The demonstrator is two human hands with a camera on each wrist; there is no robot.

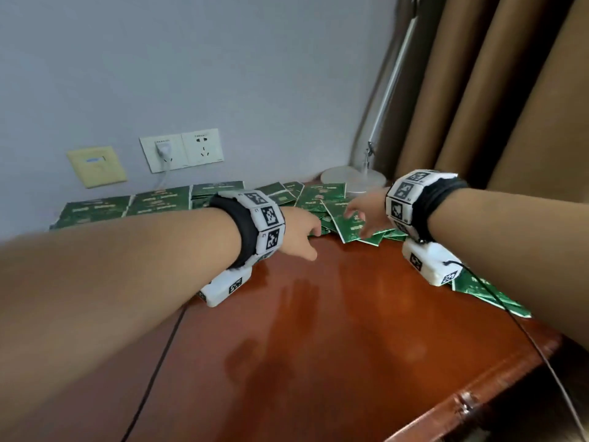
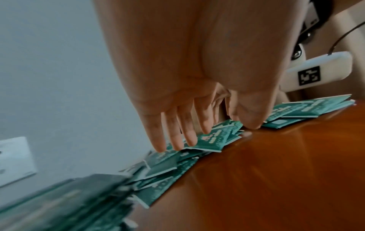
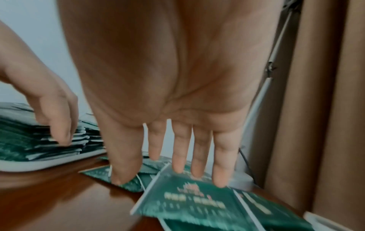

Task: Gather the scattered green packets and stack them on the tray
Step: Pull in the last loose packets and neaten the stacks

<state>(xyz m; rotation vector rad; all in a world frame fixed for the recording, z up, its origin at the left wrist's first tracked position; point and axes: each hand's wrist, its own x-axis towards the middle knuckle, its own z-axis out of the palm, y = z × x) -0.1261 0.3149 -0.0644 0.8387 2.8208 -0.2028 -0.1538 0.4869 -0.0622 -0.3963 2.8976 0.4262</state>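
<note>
Green foil packets (image 1: 322, 199) lie scattered at the back of the brown wooden table (image 1: 318, 330). Neat rows of packets (image 1: 153, 200) fill a white tray (image 3: 59, 162) at the back left. My left hand (image 1: 302, 232) reaches to the pile's left edge; its straight fingers (image 2: 177, 140) rest on loose packets (image 2: 213, 140), with the thumb tip at the table. My right hand (image 1: 363, 215) hovers palm down with fingers spread (image 3: 158, 150). Its fingertips are on or just over a large tilted packet (image 3: 187, 201). More packets (image 1: 478, 291) lie under my right forearm.
A white lamp base (image 1: 350, 178) with a slanted pole stands in the back right corner, beside brown curtains (image 1: 494, 90). Wall sockets (image 1: 181, 148) with a plugged charger sit above the tray. A black cable (image 1: 153, 378) crosses the table's left; the front edge (image 1: 478, 393) runs at lower right.
</note>
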